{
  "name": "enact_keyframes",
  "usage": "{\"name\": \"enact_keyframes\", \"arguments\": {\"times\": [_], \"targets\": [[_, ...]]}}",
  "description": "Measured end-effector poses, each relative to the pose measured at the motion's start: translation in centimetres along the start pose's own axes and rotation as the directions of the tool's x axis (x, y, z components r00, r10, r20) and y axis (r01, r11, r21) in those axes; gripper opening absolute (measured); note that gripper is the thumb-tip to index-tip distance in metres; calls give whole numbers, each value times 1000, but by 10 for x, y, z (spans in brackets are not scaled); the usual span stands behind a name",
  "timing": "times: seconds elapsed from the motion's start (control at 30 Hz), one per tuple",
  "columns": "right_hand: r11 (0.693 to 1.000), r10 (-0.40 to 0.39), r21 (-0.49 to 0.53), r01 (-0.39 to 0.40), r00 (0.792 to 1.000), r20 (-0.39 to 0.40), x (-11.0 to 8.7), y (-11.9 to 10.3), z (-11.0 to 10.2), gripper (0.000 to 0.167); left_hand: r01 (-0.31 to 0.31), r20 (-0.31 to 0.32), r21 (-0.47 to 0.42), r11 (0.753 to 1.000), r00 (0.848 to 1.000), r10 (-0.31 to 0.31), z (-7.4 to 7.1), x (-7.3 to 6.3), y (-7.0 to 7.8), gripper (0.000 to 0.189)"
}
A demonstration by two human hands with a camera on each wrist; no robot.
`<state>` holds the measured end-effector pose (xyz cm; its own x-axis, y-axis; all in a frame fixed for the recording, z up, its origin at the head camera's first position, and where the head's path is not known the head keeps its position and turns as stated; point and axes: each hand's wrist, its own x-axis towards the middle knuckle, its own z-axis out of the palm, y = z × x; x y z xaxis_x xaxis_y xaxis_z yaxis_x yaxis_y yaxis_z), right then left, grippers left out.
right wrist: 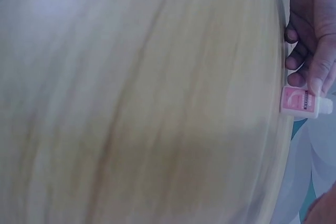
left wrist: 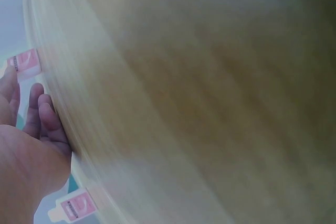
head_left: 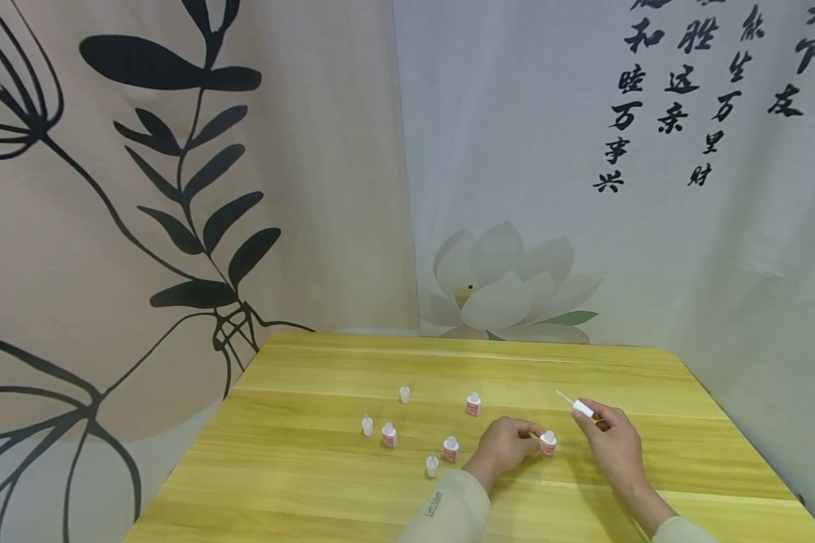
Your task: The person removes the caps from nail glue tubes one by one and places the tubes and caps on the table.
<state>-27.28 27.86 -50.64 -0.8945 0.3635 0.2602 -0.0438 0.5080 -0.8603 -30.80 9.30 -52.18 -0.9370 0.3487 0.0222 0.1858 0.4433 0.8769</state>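
My left hand [head_left: 512,446] pinches the side of a small white bottle [head_left: 548,445] with a pink label, which stands upright on the table. In the right wrist view, thumb and fingers meet at that bottle [right wrist: 300,102]. To its right, my right hand [head_left: 614,445] holds a white cap [head_left: 582,408] between thumb and fingers, raised above the tabletop. A thin pale applicator stem [head_left: 564,396] sticks out of the cap toward the upper left. The cap and the bottle are apart. The bottle's open neck is too small to make out.
Left of my hands, similar bottles stand on the wooden table [head_left: 299,483]: one at the back [head_left: 473,404], one in front [head_left: 450,449], another further left [head_left: 389,435]. Loose white caps [head_left: 404,394] lie among them, including a near cap [head_left: 432,467]. Printed curtains hang behind.
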Motion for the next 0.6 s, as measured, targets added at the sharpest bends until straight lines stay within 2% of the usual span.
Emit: {"name": "enact_keyframes", "arguments": {"times": [0.2, 0.6], "targets": [[1000, 2, 7, -2, 1000, -10, 1, 1, 2, 42, -23, -5, 17, 1000, 1000, 24, -1, 1, 0, 8], [999, 19, 36, -19, 1000, 14, 0, 2, 2, 47, -10, -6, 3, 1000, 1000, 10, -1, 1, 0, 8]]}}
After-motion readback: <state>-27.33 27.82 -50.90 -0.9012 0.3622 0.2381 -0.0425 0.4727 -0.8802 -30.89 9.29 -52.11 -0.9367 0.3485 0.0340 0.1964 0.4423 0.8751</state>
